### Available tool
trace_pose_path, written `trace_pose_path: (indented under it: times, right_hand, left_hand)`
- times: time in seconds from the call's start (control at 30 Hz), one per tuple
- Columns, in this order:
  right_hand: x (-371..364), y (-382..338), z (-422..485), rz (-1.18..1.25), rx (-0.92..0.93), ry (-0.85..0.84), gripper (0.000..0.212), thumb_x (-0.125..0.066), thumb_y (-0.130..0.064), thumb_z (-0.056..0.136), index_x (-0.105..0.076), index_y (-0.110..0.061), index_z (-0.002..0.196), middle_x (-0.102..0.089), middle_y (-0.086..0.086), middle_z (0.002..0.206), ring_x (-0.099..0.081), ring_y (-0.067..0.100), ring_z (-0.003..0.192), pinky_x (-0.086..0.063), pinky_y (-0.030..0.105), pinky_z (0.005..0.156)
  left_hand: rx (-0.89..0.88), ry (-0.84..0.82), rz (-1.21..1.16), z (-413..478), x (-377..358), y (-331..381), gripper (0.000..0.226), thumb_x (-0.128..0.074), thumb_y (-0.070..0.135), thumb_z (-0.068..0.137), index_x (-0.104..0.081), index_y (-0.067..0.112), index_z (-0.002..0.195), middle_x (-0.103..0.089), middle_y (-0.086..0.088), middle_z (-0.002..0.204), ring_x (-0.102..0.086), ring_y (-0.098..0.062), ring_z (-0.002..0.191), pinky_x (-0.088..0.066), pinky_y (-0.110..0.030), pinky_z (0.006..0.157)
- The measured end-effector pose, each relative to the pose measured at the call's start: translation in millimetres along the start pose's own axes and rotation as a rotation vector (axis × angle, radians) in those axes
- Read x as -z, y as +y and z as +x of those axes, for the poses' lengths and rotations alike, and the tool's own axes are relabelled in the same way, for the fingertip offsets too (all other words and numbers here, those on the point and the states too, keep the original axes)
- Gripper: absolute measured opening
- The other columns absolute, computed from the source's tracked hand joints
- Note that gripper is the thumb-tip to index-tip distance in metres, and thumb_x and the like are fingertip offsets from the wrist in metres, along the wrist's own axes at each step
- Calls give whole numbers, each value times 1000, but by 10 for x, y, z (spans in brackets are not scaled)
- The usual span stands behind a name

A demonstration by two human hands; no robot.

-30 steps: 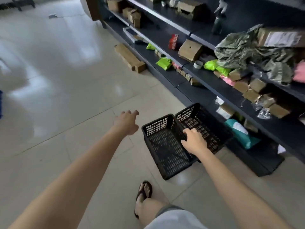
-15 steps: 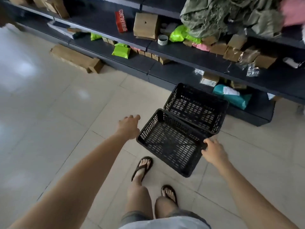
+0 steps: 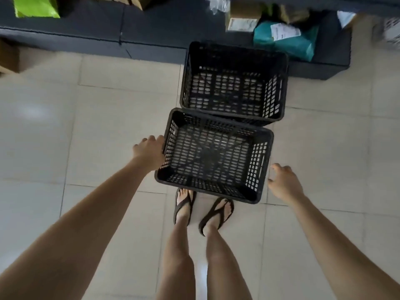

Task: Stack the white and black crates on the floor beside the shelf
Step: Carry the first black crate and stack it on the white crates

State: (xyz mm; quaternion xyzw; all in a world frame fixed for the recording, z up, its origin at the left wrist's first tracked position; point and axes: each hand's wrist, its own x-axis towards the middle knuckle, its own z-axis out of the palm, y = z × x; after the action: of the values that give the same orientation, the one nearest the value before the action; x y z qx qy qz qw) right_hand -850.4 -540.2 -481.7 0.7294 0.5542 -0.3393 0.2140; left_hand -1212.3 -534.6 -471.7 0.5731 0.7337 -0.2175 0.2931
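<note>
Two empty black lattice crates stand side by side on the tiled floor. The far crate (image 3: 238, 47) is against the shelf base; the near crate (image 3: 207, 189) sits just in front of my feet, its far rim overlapping the other's near rim. My left hand (image 3: 149, 148) is at the near crate's left wall, fingertips touching the rim's outer edge. My right hand (image 3: 283, 182) hovers a little off the crate's right wall, fingers loosely spread, holding nothing. No white crate is in view.
The dark shelf base (image 3: 86, 40) runs along the top. On it lie a teal parcel (image 3: 287, 42) and a green packet (image 3: 35, 7). A cardboard box (image 3: 8, 59) lies on the floor at far left. My sandalled feet (image 3: 184, 206) stand behind the near crate.
My right hand has let go of the near crate's rim and moved off to its right. My left hand has come in against its left wall. The view has tilted down.
</note>
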Motion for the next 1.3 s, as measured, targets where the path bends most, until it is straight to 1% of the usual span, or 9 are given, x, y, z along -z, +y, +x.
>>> trace_pose_path:
  times: [0.13, 0.37, 0.47, 0.6, 0.73, 0.87, 0.97, 1.07, 1.3]
  right_hand:
    - [-366, 55, 562, -5, -38, 7, 48, -57, -21, 88, -45, -20, 134, -46, 15, 130, -51, 37, 116, -47, 41, 94]
    - [-936, 250, 1375, 33, -158, -5, 54, -57, -14, 89, -37, -19, 140, -44, 19, 131, -52, 40, 114, -48, 45, 97]
    - [-1122, 333, 1555, 80, -140, -7, 56, -57, -7, 88, -38, -16, 140, -40, 18, 135, -54, 39, 114, -49, 44, 97]
    - [-1217, 396, 1701, 95, -127, 25, 55, -55, -1, 86, -39, -14, 137, -40, 21, 129, -58, 40, 105, -49, 42, 93]
    - [-1288, 451, 1870, 106, -102, 45, 57, -53, 6, 83, -39, -13, 136, -41, 19, 125, -61, 37, 96, -53, 42, 87]
    - [-1360, 468, 1915, 91, -98, 103, 59, -46, 15, 78, -40, -12, 130, -42, 19, 119, -59, 40, 93, -52, 41, 80]
    - [-1384, 524, 1865, 92, -102, 144, 51, -44, 14, 79, -42, -10, 124, -45, 18, 113, -57, 39, 95, -53, 45, 83]
    - [-1320, 657, 1685, 103, -116, 166, 48, -45, 12, 79, -43, -10, 121, -47, 18, 110, -57, 38, 92, -53, 44, 81]
    - [-743, 1135, 1004, 148, -168, 186, 52, -50, 10, 79, -42, -13, 125, -42, 11, 100, -58, 34, 87, -54, 42, 73]
  left_hand:
    - [-18, -30, 43, 635, -444, -32, 50, -54, 23, 89, -41, 20, 137, -52, -10, 127, -49, -31, 120, -47, -43, 88]
    - [28, -117, 83, 1418, -1193, -33, 60, -57, 7, 84, -37, 16, 139, -41, -16, 128, -46, -36, 119, -48, -47, 87]
    - [4, -86, 65, 1585, -1419, -7, 53, -55, 3, 83, -41, 11, 134, -38, -18, 128, -45, -39, 116, -51, -50, 84]
    - [18, 31, 19, 1734, -1522, 41, 50, -57, -3, 79, -43, 7, 126, -30, -22, 130, -36, -40, 117, -51, -50, 74]
    - [103, 7, -56, 1910, -1597, 53, 51, -51, -7, 79, -43, 9, 127, -29, -25, 125, -36, -43, 113, -49, -51, 83]
    - [64, -12, 55, 1908, -1658, 16, 60, -60, -8, 74, -42, 6, 130, -31, -26, 120, -40, -43, 107, -51, -48, 79]
    - [17, 6, 107, 1802, -1653, 26, 52, -65, -8, 73, -44, 6, 118, -34, -23, 115, -45, -40, 101, -52, -45, 75]
    - [12, -7, 118, 1620, -1561, 147, 49, -64, -8, 73, -43, 4, 115, -36, -24, 114, -47, -40, 100, -52, -45, 76]
    - [-58, -22, 182, 989, -982, 660, 48, -63, -7, 76, -42, 5, 117, -41, -20, 115, -52, -33, 100, -54, -36, 74]
